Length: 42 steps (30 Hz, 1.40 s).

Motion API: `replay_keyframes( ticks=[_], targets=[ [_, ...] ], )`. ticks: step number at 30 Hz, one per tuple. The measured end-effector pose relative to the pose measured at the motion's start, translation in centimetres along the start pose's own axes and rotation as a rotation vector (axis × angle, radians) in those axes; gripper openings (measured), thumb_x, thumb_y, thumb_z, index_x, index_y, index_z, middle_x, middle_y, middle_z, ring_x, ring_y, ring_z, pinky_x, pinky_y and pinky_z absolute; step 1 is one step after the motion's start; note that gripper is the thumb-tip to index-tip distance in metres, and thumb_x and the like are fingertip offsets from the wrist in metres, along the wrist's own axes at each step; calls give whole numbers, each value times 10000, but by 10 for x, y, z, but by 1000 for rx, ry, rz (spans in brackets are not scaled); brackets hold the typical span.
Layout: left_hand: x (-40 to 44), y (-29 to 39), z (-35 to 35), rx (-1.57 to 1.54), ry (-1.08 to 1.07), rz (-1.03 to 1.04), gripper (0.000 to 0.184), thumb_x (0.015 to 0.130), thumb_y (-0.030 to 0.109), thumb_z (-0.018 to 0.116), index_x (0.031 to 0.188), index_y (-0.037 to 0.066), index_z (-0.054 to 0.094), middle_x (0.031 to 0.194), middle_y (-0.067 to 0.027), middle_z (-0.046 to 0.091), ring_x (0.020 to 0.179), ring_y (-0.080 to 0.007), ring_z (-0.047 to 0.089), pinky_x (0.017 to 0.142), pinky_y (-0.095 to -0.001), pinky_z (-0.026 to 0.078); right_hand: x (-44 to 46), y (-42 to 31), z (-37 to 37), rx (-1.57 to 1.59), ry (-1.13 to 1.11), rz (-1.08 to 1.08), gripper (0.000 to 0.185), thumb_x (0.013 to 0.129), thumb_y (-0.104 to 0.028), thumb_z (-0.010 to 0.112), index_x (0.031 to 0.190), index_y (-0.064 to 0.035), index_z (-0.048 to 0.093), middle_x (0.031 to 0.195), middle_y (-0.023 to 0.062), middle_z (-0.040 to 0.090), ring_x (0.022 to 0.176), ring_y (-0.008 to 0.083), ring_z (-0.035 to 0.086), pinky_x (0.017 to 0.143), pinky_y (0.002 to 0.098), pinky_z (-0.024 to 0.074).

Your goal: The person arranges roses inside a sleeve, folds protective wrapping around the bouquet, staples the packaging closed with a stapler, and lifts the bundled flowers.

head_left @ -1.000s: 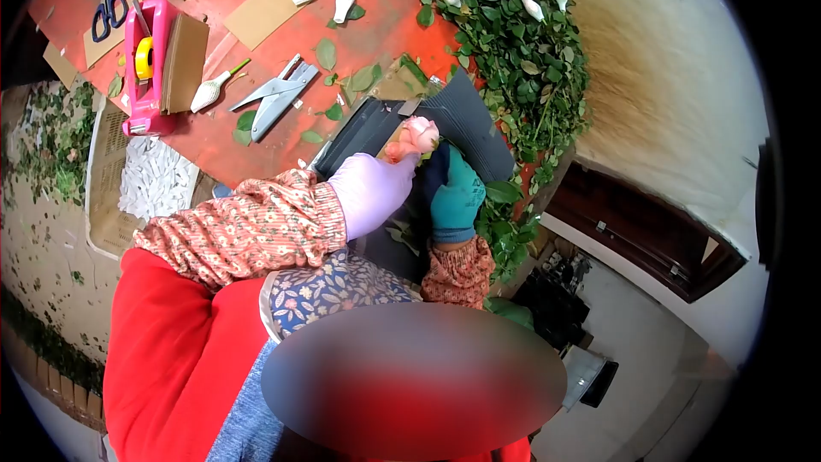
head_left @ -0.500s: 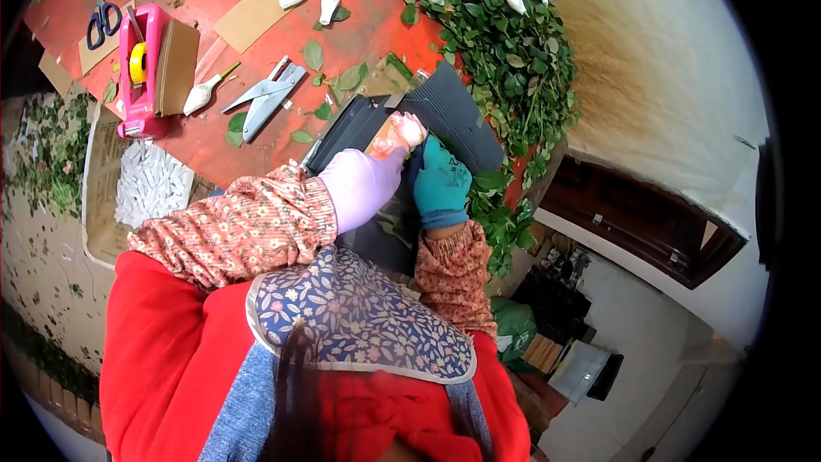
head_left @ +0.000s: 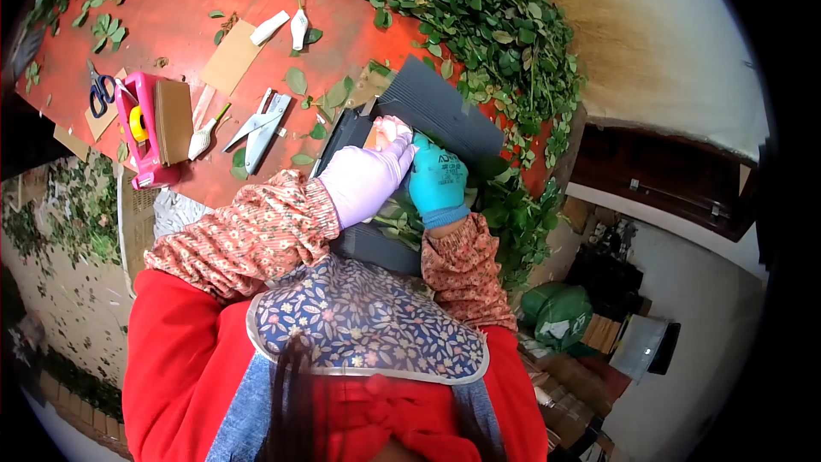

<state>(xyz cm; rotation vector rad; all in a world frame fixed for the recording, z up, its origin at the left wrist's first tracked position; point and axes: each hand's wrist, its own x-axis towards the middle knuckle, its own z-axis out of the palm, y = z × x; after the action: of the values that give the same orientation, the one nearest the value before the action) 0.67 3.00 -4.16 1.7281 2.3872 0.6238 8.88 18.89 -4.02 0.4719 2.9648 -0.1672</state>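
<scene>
The left hand (head_left: 366,181), in a purple glove, touches the pink flower (head_left: 391,130), which pokes out past its fingers. The right hand (head_left: 437,178), in a blue glove, is just beside it. Fingertips are hidden, so I cannot tell if either hand is pinching. A dark box (head_left: 453,111) is under both hands. Left of the left hand, a stapler (head_left: 263,135) lies on the red tabletop (head_left: 338,34).

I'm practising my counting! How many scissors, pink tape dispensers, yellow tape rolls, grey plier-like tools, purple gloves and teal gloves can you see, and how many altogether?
Scissors: 1 pair
Pink tape dispensers: 1
Yellow tape rolls: 1
Grey plier-like tools: 1
Purple gloves: 1
Teal gloves: 1
Total: 6
</scene>
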Motion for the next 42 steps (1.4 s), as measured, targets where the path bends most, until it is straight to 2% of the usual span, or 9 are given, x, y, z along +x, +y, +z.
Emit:
replay_keyframes(
  ticks=[6,17,19,21,23,25,29,35,42],
  targets=[
    [4,6,-9,115,-85,-7,525,807,94,567,1315,-17,495,1188,-139,606,546,-207,594,428,-341,460,-14,-4,-18,62,4,-18,353,834,-146,587,1179,-71,598,929,179,671,759,359,646,656,451,512],
    [11,1,-1,116,7,-17,371,824,86,532,1182,1,573,838,-77,633,499,-179,568,419,-332,442,-21,3,-5,-17,-4,-117,512,773,-162,603,1267,-33,563,696,124,644,605,297,630,527,436,487],
    [18,-2,-16,137,-80,-18,355,830,77,524,1178,35,582,855,-72,649,550,-216,614,466,-349,485,-20,2,-5,-13,17,-105,492,780,-168,590,1241,1,561,685,135,642,582,302,627,519,442,488],
    [23,-20,-34,-380,-282,-30,391,813,11,502,1193,57,584,931,-112,677,682,-276,674,579,-376,539,-17,-2,-13,12,19,-147,453,792,-165,575,1202,26,566,685,138,640,576,302,628,514,440,489],
    [8,-42,-22,-585,-11,25,468,775,-115,448,1183,47,608,1074,-180,674,987,-317,665,862,-364,530,-17,3,-8,-16,81,-157,334,888,-188,571,1174,-19,606,741,138,657,611,320,630,541,445,492],
    [-4,-56,-40,-729,200,113,453,785,-146,424,1149,32,628,1064,-161,683,1012,-310,661,905,-358,509,-17,4,-8,12,113,-152,332,899,-201,574,1172,-16,607,749,138,655,624,317,632,539,442,490],
    [-43,-57,-55,-717,150,-185,410,784,-170,439,1076,12,663,1070,-148,686,1012,-284,666,880,-338,517,-19,13,7,35,164,-177,339,903,-196,579,1186,-11,604,743,140,643,607,322,609,530,446,472],
    [-30,1,-37,-224,-72,112,536,769,82,618,1301,125,569,1278,-77,622,772,-231,688,583,-364,539,-15,5,-6,31,43,-77,275,895,-214,585,1100,-35,625,767,145,665,655,325,638,564,460,498],
    [-31,1,-11,-4,-97,121,490,825,129,586,1314,119,561,1288,-39,615,674,-230,657,545,-369,517,-22,15,-34,41,159,-222,291,848,-220,638,1111,-98,620,693,100,631,639,310,628,557,440,483]
  ],
)
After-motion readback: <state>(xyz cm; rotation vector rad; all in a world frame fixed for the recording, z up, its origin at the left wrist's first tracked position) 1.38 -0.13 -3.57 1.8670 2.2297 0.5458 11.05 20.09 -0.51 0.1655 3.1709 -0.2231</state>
